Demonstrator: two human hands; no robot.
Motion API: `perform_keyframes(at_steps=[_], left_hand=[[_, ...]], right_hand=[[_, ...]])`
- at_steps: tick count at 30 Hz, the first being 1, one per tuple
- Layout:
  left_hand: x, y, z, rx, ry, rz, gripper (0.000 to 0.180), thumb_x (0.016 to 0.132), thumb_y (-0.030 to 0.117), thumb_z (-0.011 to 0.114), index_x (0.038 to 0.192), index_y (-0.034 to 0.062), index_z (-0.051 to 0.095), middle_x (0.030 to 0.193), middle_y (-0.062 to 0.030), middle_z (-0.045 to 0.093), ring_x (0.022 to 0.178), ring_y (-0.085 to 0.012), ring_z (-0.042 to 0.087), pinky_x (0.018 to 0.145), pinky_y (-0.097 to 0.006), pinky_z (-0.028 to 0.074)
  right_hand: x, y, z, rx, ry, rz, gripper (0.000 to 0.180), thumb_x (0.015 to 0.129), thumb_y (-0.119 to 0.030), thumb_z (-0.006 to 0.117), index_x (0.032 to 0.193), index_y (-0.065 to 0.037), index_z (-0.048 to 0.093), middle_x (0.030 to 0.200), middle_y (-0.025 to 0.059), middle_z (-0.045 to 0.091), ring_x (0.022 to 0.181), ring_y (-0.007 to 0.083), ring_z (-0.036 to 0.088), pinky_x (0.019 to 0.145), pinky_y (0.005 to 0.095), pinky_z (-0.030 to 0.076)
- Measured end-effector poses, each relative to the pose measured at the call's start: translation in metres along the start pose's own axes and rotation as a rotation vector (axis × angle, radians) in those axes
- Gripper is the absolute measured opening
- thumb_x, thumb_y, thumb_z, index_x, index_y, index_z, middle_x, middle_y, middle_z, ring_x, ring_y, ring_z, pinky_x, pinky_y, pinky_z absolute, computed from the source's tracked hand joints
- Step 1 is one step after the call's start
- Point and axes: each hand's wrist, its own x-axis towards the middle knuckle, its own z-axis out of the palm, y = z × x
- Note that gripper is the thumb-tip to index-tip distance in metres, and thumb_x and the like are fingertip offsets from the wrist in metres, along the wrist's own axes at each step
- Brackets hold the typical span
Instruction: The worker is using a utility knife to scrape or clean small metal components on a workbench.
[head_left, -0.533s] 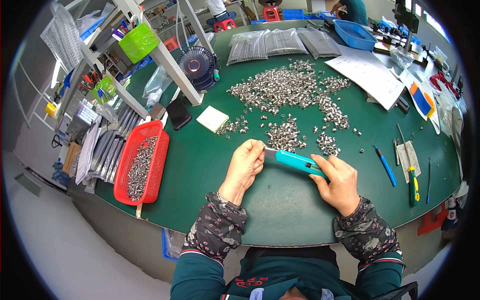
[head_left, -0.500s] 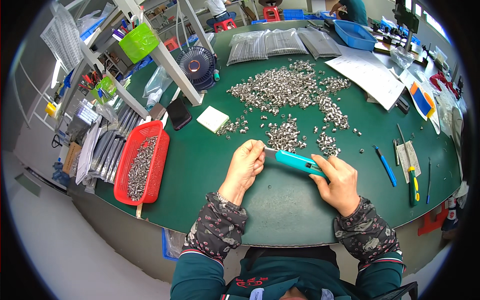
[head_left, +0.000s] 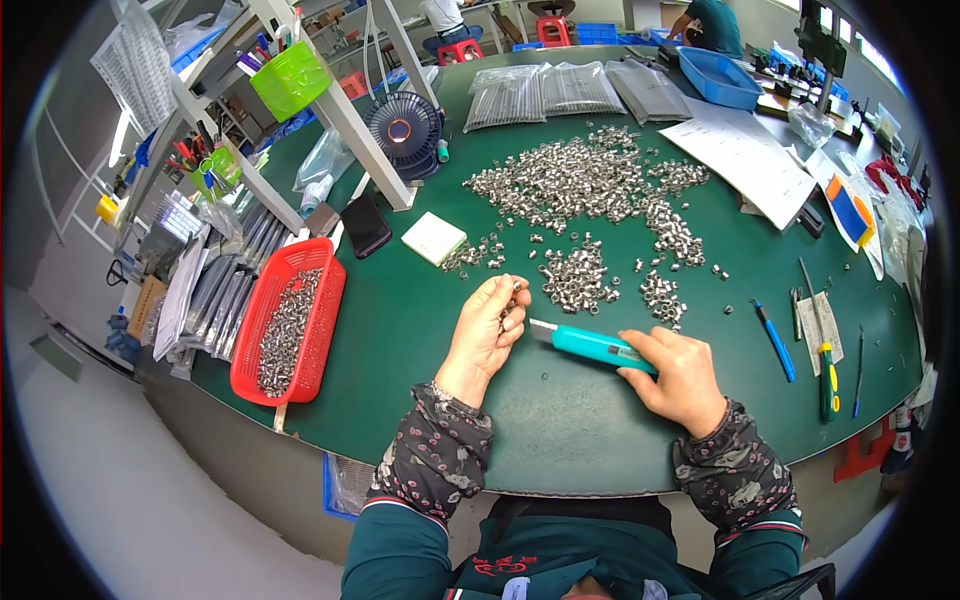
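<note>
My right hand (head_left: pixel 677 375) is wrapped round a teal utility knife (head_left: pixel 598 346), its blade pointing left toward my other hand. My left hand (head_left: pixel 484 328) is curled with several small metal rings (head_left: pixel 507 312) in the fingers, one of them up at the fingertips. A short gap separates the blade tip from these fingers. Beyond the hands lies a small heap of loose metal rings (head_left: pixel 575 278) on the green table (head_left: pixel 560 430), with a much larger pile of rings (head_left: pixel 570 178) farther back.
At the left stands a red basket (head_left: pixel 327 330) with rings in it, near a phone (head_left: pixel 365 226), a pale notepad (head_left: pixel 433 238) and a fan (head_left: pixel 404 128). Rightward lie a blue pen-like tool (head_left: pixel 774 342), a screwdriver (head_left: pixel 828 380) and paper sheets (head_left: pixel 745 170). Plastic-bagged parts (head_left: pixel 582 90) lie behind.
The blade has come away from my left fingers, and the knife has shifted slightly down with my right hand. My left hand has turned, so the rings in it now show.
</note>
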Motion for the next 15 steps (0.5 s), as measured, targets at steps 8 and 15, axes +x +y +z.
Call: perform_keyframes(at_steps=[8,15], left_hand=[[0.001,-0.001,0.003,0.021,-0.049,0.021,0.016,0.094,0.018,0.051,0.096,0.0027,0.056,0.08,-0.0038,0.054,0.05,-0.0031,0.037,0.036,-0.015,0.026],[-0.001,-0.003,0.003,0.034,-0.068,0.009,0.016,0.093,0.02,0.052,0.091,0.0039,0.056,0.071,-0.0012,0.051,0.048,-0.0027,0.037,0.036,-0.015,0.025]], right_hand=[[0.0,0.003,0.001,0.205,0.109,0.164,0.032,0.068,-0.017,0.071,0.099,-0.009,0.064,0.068,0.0093,0.055,0.06,0.0282,0.057,0.054,0.0369,0.045],[0.0,0.007,0.007,0.334,0.09,0.198,0.032,0.07,-0.018,0.07,0.099,-0.008,0.064,0.072,0.0107,0.058,0.064,0.0286,0.058,0.058,0.0358,0.046]])
